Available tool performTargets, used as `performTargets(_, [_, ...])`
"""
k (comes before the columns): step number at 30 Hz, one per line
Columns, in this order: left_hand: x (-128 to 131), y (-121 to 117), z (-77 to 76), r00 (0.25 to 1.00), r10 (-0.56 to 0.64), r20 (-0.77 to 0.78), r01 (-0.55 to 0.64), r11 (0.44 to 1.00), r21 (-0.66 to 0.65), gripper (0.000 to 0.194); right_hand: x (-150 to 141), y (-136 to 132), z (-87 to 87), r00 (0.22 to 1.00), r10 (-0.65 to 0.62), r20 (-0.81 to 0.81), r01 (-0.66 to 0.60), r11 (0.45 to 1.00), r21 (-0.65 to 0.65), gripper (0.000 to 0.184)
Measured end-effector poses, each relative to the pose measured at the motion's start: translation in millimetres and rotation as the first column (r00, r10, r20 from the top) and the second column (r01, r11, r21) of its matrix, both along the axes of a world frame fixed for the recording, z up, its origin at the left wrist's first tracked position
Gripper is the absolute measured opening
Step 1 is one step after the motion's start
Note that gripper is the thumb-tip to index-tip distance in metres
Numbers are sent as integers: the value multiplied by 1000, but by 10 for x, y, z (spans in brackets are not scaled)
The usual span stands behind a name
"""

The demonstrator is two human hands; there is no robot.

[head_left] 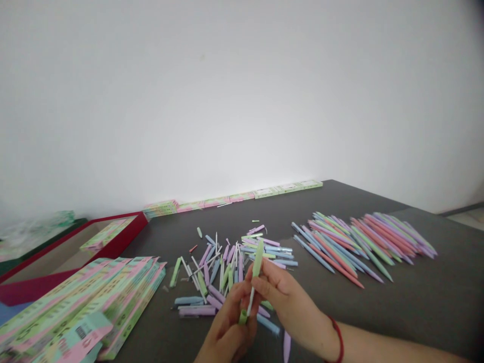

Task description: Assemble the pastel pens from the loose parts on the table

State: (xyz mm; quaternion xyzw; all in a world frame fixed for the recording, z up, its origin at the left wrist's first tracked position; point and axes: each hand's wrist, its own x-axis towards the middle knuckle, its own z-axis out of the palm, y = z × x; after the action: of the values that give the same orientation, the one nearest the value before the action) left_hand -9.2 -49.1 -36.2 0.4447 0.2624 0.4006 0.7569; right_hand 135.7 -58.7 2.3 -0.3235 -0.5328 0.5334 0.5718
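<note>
My left hand (231, 318) is closed around a short green pen barrel (243, 316), its open end facing me. In my right hand (287, 295), the thumb and fingers pinch a longer green pen part (258, 258) that points up and away. A thin white refill (250, 301) runs down from that green part toward my left hand, and its lower end lies beside the barrel. A red cord circles my right wrist. Behind both hands spreads a loose heap of pen parts (206, 272) in purple, blue and green, with white refills among them.
Pastel pens (351, 242) lie in a pile at right. Printed boxes (94, 297) are stacked at near left, beside a red open box (141, 222) with more packs inside. Flat packs (242, 197) line the wall along the dark table's (416, 292) back edge.
</note>
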Motion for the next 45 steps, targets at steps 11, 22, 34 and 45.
performTargets(11, [-11, 62, -75, 993, -117, -29, 120, 978, 169, 58, -8, -84, 15, 959, -137, 248, 86, 975, 205, 13])
performTargets(22, [21, 94, -81, 988, -150, 28, 146, 984, 99, 42, -11, -40, -81, 949, -167, 269, 128, 979, 157, 15])
performTargets(34, [27, 99, 31, 994, -70, -89, 69, 998, -6, 36, -51, 13, -276, 978, -22, 208, 9, 998, 66, 25])
performTargets(45, [-33, 157, -46, 958, -194, -211, 220, 970, 106, 28, 430, 99, 187, 784, 18, 621, -91, 992, 86, 12])
